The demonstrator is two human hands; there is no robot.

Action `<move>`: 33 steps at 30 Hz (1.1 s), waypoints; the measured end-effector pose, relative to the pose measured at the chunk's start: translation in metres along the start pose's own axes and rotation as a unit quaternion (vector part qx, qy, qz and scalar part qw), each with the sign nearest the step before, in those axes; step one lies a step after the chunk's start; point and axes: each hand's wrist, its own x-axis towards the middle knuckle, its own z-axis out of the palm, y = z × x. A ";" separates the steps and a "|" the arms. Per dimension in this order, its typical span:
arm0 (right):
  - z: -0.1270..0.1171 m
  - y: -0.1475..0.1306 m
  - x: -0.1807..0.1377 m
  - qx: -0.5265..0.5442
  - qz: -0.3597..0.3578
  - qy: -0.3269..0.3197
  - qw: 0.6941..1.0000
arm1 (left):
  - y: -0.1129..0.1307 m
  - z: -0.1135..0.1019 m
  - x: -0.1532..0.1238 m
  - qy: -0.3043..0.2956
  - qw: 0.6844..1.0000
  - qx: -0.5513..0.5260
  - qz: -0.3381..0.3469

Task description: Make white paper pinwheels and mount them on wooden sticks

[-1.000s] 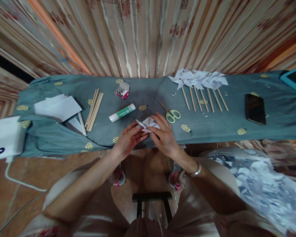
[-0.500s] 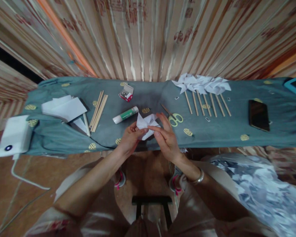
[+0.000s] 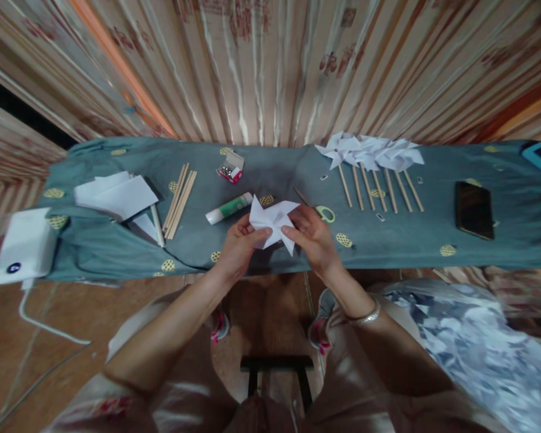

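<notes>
A white paper pinwheel (image 3: 275, 218) is held between my two hands over the front of the cloth-covered table. My left hand (image 3: 242, 242) grips its left side, thumb on top near the centre. On the other side, my right hand (image 3: 313, 236) pinches it with the thumb on top and fingers underneath. No stick shows on this pinwheel. Just beyond my left hand lies a green and white glue stick (image 3: 229, 209). Scissors with pale green handles (image 3: 326, 213) lie behind my right hand, which partly hides them.
Finished pinwheels (image 3: 374, 151) on wooden sticks lie in a row at the back right. Loose sticks (image 3: 180, 201), white paper sheets (image 3: 117, 195) and a small red box (image 3: 231, 167) are leftward. A phone (image 3: 474, 209) lies right; a white power bank (image 3: 24, 246) sits far left.
My right hand has shifted from pressing the pinwheel's middle to gripping its right side. The pinwheel now shows flatter and more spread out, and my right hand covers more of the scissors.
</notes>
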 end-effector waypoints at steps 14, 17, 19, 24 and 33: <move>0.012 -0.004 0.005 0.019 0.034 -0.021 0.999 | -0.004 0.001 0.005 -0.003 0.998 0.037 0.050; 0.011 -0.002 0.007 0.006 0.026 -0.032 0.999 | -0.001 0.002 0.004 -0.002 0.998 0.045 0.052; 0.010 -0.002 0.007 0.007 0.025 -0.037 0.999 | 0.001 0.003 0.004 0.005 0.997 0.051 0.056; 0.009 -0.003 0.007 0.013 0.029 -0.055 0.998 | 0.005 0.002 0.004 0.017 0.997 0.067 0.045; 0.012 0.001 0.000 -0.116 -0.143 0.001 0.983 | 0.008 0.002 0.008 0.036 0.998 0.039 0.028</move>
